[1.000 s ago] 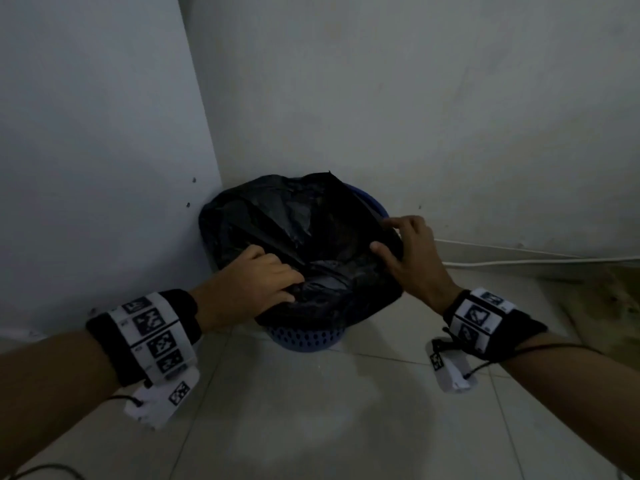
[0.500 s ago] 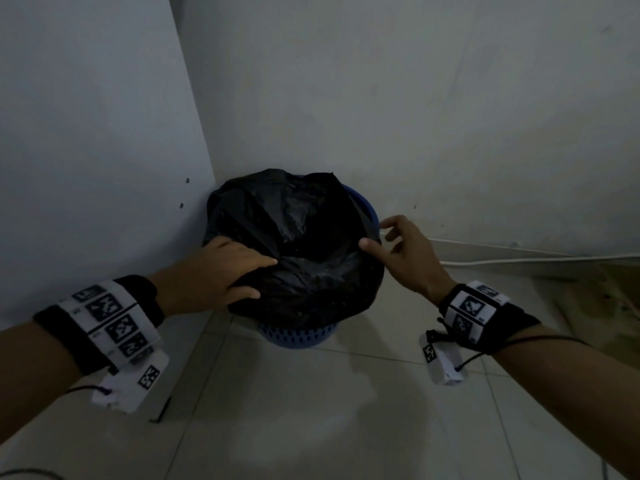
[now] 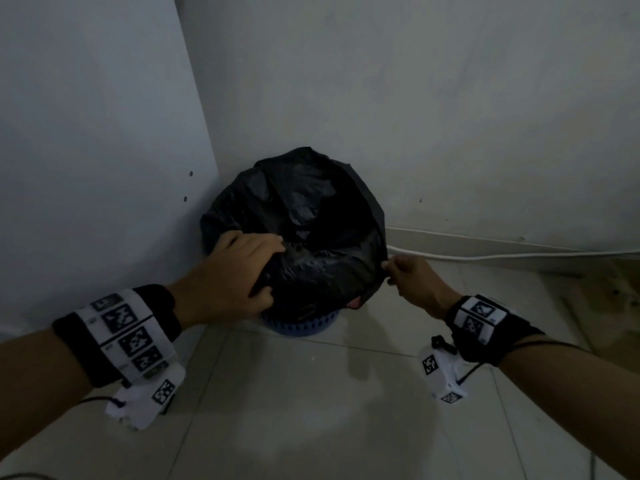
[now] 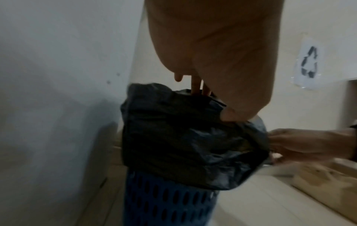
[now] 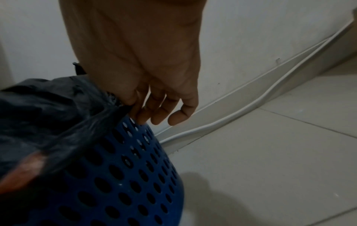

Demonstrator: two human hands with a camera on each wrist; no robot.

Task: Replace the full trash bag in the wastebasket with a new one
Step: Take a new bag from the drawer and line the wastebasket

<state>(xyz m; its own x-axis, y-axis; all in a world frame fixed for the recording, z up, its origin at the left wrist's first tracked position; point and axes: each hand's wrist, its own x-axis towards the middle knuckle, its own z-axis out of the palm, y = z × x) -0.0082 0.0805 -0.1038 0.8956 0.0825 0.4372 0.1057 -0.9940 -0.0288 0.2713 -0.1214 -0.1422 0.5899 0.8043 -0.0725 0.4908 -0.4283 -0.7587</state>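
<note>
Setting: a dim corner where two pale walls (image 3: 450,116) meet, above a light tiled floor (image 3: 311,410).
Wastebasket: a blue perforated wastebasket (image 4: 166,203) stands upright on the floor, tucked into the corner; only its lower wall shows from the head view.
Trash bag: a black trash bag (image 3: 311,244) sits in the wastebasket, its crumpled plastic draped over the rim and hanging partway down the outside; the top bulges above the rim.
Left hand: the left hand (image 3: 235,275) lies on the near-left side of the bag at the wastebasket's rim, fingers spread over the plastic and thumb pressed in below, gripping a fold of the bag.
Right hand: the right hand (image 3: 412,275) is at the wastebasket's right side, thumb and forefinger pinching the bag's edge in a narrow grip; the other fingers (image 5: 173,116) hang loosely curled beside the basket wall.
Wristbands: each wrist wears a black band (image 3: 117,334) with black-and-white square markers.
Cable: a white cable (image 3: 502,256) runs along the base of the wall, right of the wastebasket.
Sign: a paper recycling sign (image 4: 309,64) hangs on the wall, above and right of the wastebasket.
</note>
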